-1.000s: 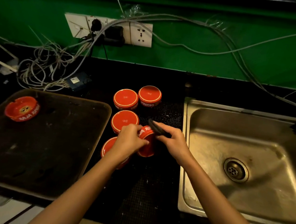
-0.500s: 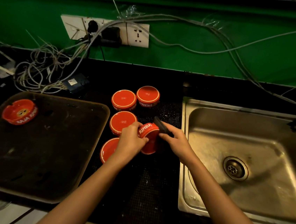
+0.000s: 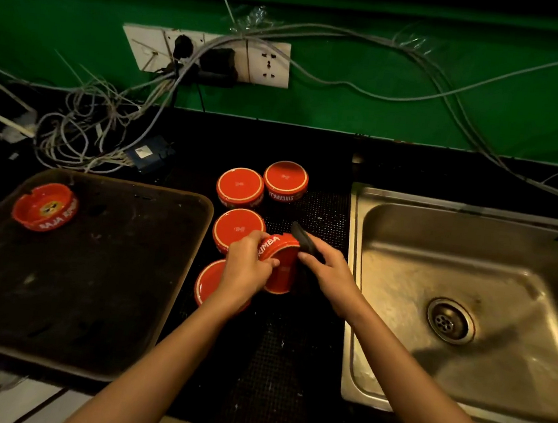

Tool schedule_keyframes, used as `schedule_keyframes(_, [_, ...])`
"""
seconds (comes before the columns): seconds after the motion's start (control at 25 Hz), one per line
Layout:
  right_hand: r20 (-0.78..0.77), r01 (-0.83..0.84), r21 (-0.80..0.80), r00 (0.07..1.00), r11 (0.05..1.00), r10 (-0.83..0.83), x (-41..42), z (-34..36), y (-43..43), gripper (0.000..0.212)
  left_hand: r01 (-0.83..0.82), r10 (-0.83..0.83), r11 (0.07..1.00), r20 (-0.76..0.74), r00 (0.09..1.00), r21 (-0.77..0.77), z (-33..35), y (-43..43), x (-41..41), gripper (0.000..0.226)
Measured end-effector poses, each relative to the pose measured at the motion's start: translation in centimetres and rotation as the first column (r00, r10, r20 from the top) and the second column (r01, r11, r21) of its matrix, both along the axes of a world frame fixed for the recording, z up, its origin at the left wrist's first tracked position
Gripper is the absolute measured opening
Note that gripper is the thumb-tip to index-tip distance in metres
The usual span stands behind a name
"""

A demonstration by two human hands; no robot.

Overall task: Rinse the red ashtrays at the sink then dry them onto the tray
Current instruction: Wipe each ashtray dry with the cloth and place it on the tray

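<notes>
My left hand grips a red ashtray tilted on its side above the black mat. My right hand holds a dark cloth against that ashtray's right side. Another red piece stands just below the held one. Several ashtrays sit upside down on the mat: two at the back, one in the middle, and one partly hidden under my left wrist. One ashtray sits upright in the far left corner of the dark tray.
The steel sink with its drain lies to the right, dry-looking. A tangle of cables and a wall socket strip sit behind the tray on the green wall. A black perforated mat covers the counter between tray and sink.
The held ashtray has turned in my left hand, showing more of its lettering. My right hand with the cloth has shifted slightly along its side. The camera view rose a little.
</notes>
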State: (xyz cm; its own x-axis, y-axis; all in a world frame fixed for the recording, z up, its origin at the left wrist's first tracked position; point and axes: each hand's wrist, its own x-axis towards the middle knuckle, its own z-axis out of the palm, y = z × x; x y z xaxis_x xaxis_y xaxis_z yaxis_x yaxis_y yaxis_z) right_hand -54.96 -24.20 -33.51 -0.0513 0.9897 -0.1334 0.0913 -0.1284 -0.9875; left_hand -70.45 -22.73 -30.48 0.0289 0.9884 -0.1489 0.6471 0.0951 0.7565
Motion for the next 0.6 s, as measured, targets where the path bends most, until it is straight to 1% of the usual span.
schedule_keyframes(0.04, [0.047, 0.008, 0.017, 0.999, 1.000, -0.009, 0.0, 0.2, 0.0, 0.044, -0.005, 0.005, 1.000, 0.013, 1.000, -0.001, -0.2, 0.1, 0.0, 0.050])
schedule_keyframes(0.08, [0.166, -0.004, 0.074, 0.986, 0.997, -0.009, -0.1, 0.5, 0.2, 0.046, -0.010, 0.010, 1.000, 0.026, 1.000, -0.001, -0.3, 0.1, 0.0, 0.049])
schedule_keyframes(0.12, [0.330, -0.064, 0.138, 0.944, 0.988, 0.015, -0.5, 0.8, 0.4, 0.048, -0.008, 0.008, 1.000, 0.041, 0.999, 0.006, -0.5, 0.2, 0.2, 0.046])
schedule_keyframes(0.16, [0.500, -0.166, 0.171, 0.864, 0.971, 0.060, -1.0, 1.3, 0.7, 0.050, 0.005, -0.007, 1.000, 0.053, 0.999, 0.029, -0.6, 0.3, 0.3, 0.041])
schedule_keyframes(0.2, [0.631, -0.256, 0.171, 0.770, 0.951, 0.094, -1.4, 1.6, 0.8, 0.051, 0.022, -0.025, 0.998, 0.058, 0.998, 0.057, -0.7, 0.4, 0.5, 0.036])
schedule_keyframes(0.24, [0.693, -0.303, 0.161, 0.713, 0.939, 0.111, -1.7, 1.7, 1.0, 0.051, 0.037, -0.042, 0.996, 0.062, 0.997, 0.081, -0.8, 0.5, 0.5, 0.034])
schedule_keyframes(0.28, [0.692, -0.312, 0.174, 0.714, 0.934, 0.110, -1.6, 1.6, 1.2, 0.050, 0.050, -0.056, 0.995, 0.068, 0.996, 0.088, -0.8, 0.6, 0.6, 0.035])
schedule_keyframes(0.32, [0.637, -0.293, 0.194, 0.763, 0.936, 0.107, -1.1, 1.5, 1.4, 0.049, 0.061, -0.067, 0.995, 0.080, 0.995, 0.081, -0.7, 0.6, 0.6, 0.039])
schedule_keyframes(0.36, [0.517, -0.234, 0.197, 0.850, 0.952, 0.102, -0.5, 1.3, 1.4, 0.048, 0.062, -0.067, 0.996, 0.094, 0.993, 0.057, -0.8, 0.6, 0.5, 0.042])
schedule_keyframes(0.4, [0.356, -0.166, 0.161, 0.929, 0.973, 0.100, 0.2, 1.0, 1.3, 0.048, 0.047, -0.051, 0.998, 0.107, 0.993, 0.035, -0.9, 0.6, 0.4, 0.044])
schedule_keyframes(0.44, [0.186, -0.114, 0.103, 0.978, 0.988, 0.094, 0.9, 0.6, 1.1, 0.048, 0.028, -0.030, 0.999, 0.113, 0.993, 0.019, -1.1, 0.7, 0.2, 0.045])
schedule_keyframes(0.48, [0.039, -0.079, 0.035, 0.996, 0.996, 0.077, 1.4, 0.3, 0.9, 0.048, 0.012, -0.013, 1.000, 0.122, 0.992, 0.008, -1.4, 0.8, 0.1, 0.046])
schedule_keyframes(0.52, [-0.066, -0.058, -0.024, 0.996, 0.998, 0.056, 1.6, -0.2, 0.7, 0.048, 0.001, 0.001, 1.000, 0.141, 0.990, -0.012, -1.7, 1.0, -0.1, 0.048])
schedule_keyframes(0.6, [-0.205, -0.056, -0.101, 0.978, 0.993, 0.035, 1.7, -0.7, 0.7, 0.047, -0.029, 0.042, 0.998, 0.213, 0.976, -0.063, -2.1, 1.1, -0.6, 0.050])
